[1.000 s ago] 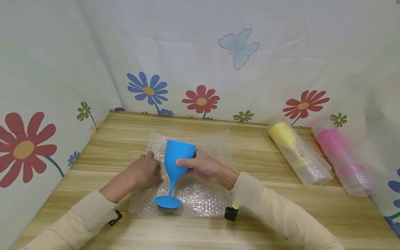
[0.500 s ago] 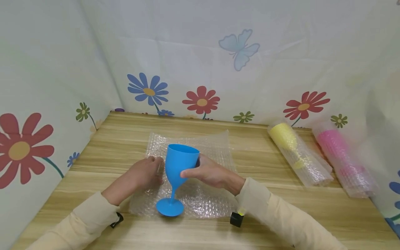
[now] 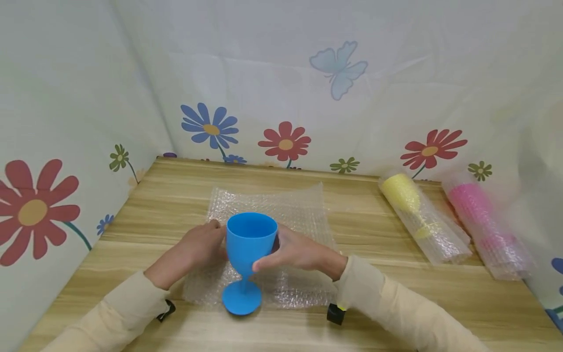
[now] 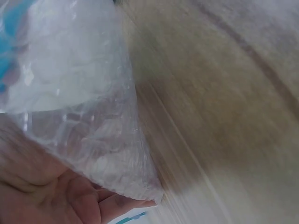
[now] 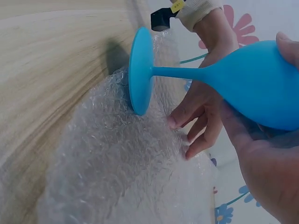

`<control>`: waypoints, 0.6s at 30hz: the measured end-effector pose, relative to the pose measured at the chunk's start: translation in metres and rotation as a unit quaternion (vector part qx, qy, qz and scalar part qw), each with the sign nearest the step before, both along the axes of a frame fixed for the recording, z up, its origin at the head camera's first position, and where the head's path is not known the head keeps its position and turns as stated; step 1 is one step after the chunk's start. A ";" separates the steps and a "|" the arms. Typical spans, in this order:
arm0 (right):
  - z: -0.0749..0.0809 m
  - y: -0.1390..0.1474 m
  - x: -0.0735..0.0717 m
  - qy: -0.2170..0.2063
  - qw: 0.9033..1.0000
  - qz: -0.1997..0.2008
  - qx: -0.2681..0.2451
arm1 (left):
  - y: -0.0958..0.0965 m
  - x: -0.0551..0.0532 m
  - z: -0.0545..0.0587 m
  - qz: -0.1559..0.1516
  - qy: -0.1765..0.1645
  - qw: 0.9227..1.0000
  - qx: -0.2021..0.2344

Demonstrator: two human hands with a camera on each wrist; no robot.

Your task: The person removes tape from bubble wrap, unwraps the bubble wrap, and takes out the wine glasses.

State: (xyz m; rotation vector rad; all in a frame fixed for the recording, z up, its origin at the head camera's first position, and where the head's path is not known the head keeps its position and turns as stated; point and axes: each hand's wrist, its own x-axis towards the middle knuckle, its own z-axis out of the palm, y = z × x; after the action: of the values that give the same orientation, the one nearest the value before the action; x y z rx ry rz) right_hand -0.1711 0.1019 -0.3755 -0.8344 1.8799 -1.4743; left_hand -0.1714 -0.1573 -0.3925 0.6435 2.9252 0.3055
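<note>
My right hand (image 3: 303, 249) grips a blue plastic goblet (image 3: 248, 249) by its bowl, thumb across the front. The goblet is nearly upright, its mouth tipped a little toward the head camera. Its round foot (image 5: 141, 71) is close over the near part of a bubble wrap sheet (image 3: 303, 210). To the left, my left hand (image 3: 193, 252) pinches the sheet's edge, partly hidden by the goblet in the head view. The left wrist view has the bubble wrap (image 4: 93, 135) raised in a fold above that palm and fingers (image 4: 117, 207).
Two wrapped bundles lie at the back right of the wooden table (image 3: 145, 215): a yellow goblet (image 3: 402, 195) and a pink one (image 3: 472, 203), each in bubble wrap. A flower-printed cloth (image 3: 264, 73) rises behind the table and along its sides.
The goblet has come lower and nearer to me in my right hand, and its mouth now tips more toward the camera. The left hand stays at the wrap, shifted slightly.
</note>
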 end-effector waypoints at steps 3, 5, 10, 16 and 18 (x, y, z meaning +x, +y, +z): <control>0.000 0.001 0.001 0.022 0.999 0.024 -0.010 | 0.000 0.000 0.001 -0.011 0.007 1.000 -0.010; 0.000 0.003 0.001 0.031 0.999 0.037 -0.018 | 0.001 -0.001 0.001 -0.014 0.010 1.000 -0.014; 0.000 0.007 0.002 0.030 0.996 0.072 -0.044 | 0.003 -0.002 0.001 -0.006 0.007 1.000 -0.023; 0.005 0.008 0.003 0.027 0.991 0.107 -0.073 | 0.004 -0.003 0.001 0.012 -0.003 1.000 -0.022; 0.008 0.009 0.002 0.036 0.991 0.107 -0.077 | 0.004 -0.002 0.001 0.016 -0.008 1.000 -0.021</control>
State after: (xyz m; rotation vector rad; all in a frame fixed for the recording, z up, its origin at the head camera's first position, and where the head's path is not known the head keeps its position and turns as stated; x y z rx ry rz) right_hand -0.1693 0.1109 -0.3678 -1.1391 1.6824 -1.4851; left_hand -0.1735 -0.1531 -0.3913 0.5858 2.9216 0.2504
